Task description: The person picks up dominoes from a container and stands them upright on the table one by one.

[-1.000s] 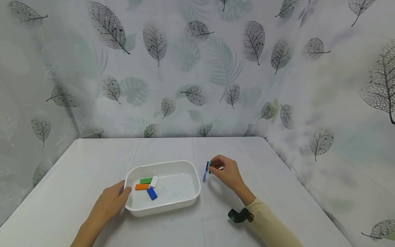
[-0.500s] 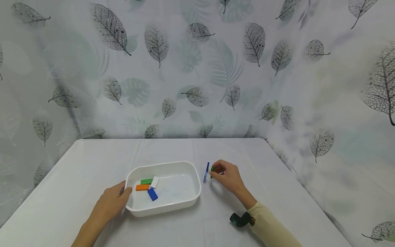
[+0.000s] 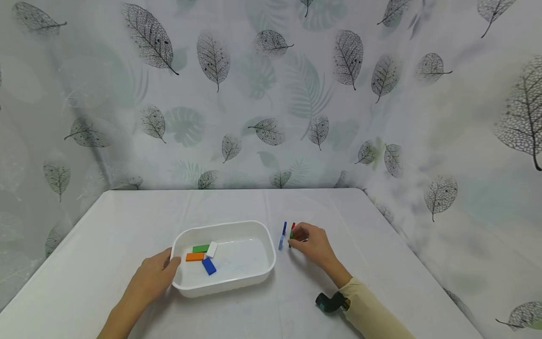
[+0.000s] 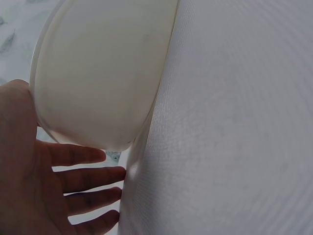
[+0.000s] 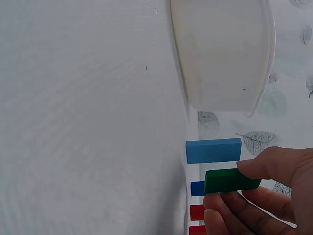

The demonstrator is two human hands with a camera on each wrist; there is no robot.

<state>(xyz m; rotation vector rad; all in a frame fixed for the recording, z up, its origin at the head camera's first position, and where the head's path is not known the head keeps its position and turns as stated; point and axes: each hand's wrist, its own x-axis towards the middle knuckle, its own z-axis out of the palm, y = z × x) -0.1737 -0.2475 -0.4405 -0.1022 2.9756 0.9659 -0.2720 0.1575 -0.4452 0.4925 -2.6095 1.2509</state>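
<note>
Nearest, below and to the right of the white tray, come a pale sleeve and a dark wrist device. At the tray's left end, the left hand grips the rim, thumb lapped over it, fingers spread apart along the outside. Inside the tray's left half lie a deep blue block, an orange block, a white block and a flat green block, their visible faces plain. To the tray's right, the right hand pinches an upright green block between thumb and fingers; whether its base touches the cloth, I cannot tell. Between that block and the tray stands a light blue block, with a slim blue block beyond it. Two red blocks are partly hidden by the fingers. Behind the tray, the white tablecloth reaches a leaf-printed backdrop.
</note>
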